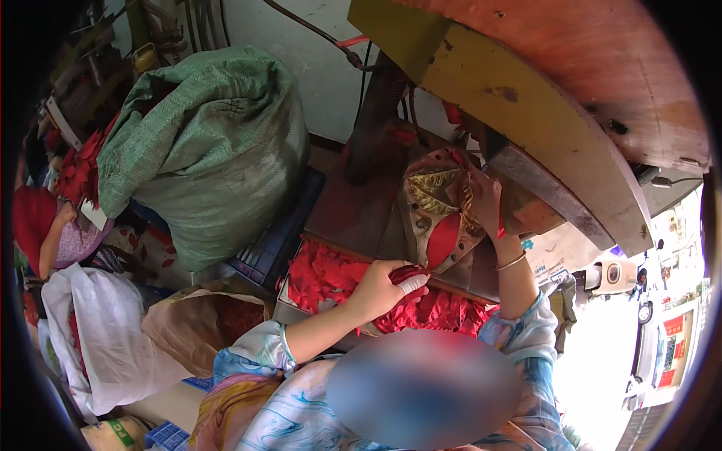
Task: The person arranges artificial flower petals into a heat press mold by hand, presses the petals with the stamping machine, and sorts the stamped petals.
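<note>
My left hand, with white tape around a finger, is closed on a stack of red cloth petals. It is just above a tray of loose red petals. Ahead of it lies a metal mould plate with gold leaf-shaped dies. One flat red petal rests on the plate, near the left fingertips. My right hand is at the plate's right edge, its fingers curled beside the gold dies. What those fingers grip is partly hidden.
Overhead on the right hangs a heavy yellow machine arm. A large green woven sack stands left on a blue crate. Nearer are a brown paper bag and a white bag. Another person's arm shows far left.
</note>
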Demonstrator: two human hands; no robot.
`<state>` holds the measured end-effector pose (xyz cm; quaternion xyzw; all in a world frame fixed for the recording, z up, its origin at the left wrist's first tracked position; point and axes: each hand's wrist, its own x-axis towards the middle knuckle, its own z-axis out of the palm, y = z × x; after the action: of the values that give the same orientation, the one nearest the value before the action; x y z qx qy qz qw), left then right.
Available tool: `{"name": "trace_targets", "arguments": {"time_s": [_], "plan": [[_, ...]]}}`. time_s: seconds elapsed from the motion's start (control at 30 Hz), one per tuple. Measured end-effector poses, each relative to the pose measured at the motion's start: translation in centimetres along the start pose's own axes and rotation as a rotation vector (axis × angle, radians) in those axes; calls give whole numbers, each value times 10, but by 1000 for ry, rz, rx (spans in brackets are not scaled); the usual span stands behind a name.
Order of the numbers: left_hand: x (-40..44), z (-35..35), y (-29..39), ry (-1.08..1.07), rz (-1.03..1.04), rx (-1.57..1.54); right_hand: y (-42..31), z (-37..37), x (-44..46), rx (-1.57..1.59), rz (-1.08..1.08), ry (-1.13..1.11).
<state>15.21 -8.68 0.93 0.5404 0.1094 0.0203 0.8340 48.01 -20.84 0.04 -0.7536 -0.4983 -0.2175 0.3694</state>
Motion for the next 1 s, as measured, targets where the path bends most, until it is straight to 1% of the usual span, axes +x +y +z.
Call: {"name": "trace_targets", "arguments": {"time_s": [0.07,0.17,0.27,0.37,0.4,0.47,0.5,0.53,0.57,0.63,0.67,0.7,0.73,0.77,0.8,0.83,0.87,0.93,0.97,1.0], "plan": [[2,-3,-7,13,10,-21,-2,3,3,-282,-118,-41],[4,-5,-10,36,32,-42,0,4,1,-290,-128,-36],[6,-5,-10,64,52,-41,13,8,-2,-210,-143,34],[5,-6,-2,87,26,-8,-7,-1,1,-287,-104,28],[5,-8,1,95,-3,19,-47,-13,9,-232,-21,-19],[7,-13,1,101,-21,24,-126,-41,13,20,176,-213],[8,-14,-1,102,-31,35,-163,-56,11,218,286,-353],[9,-13,-3,129,75,97,-204,-69,18,174,299,-514],[8,-13,-2,126,68,100,-231,-77,18,129,312,-673],[7,-13,4,71,99,213,-219,-62,-9,151,88,-703],[5,-13,5,65,101,218,-217,-59,-13,110,42,-634],[3,-13,6,29,167,270,-217,-62,-9,108,41,-630],[1,-13,6,-4,232,321,-215,-64,1,92,218,-510],[-1,-14,2,1,232,321,-202,-63,8,84,229,-386],[-2,-15,-3,-59,322,248,-189,-61,15,76,239,-261],[-5,-15,-7,-121,409,174,-157,-52,17,74,86,-131],[-8,-14,-8,-119,405,177,-124,-39,24,-11,63,-134],[-11,-12,-7,-218,129,90,-100,-20,36,-97,36,-133],[-10,-13,-8,-217,131,92,-94,-11,37,-87,126,-157],[-7,-14,-12,-175,34,87,-98,-5,41,-76,216,-182]]}}
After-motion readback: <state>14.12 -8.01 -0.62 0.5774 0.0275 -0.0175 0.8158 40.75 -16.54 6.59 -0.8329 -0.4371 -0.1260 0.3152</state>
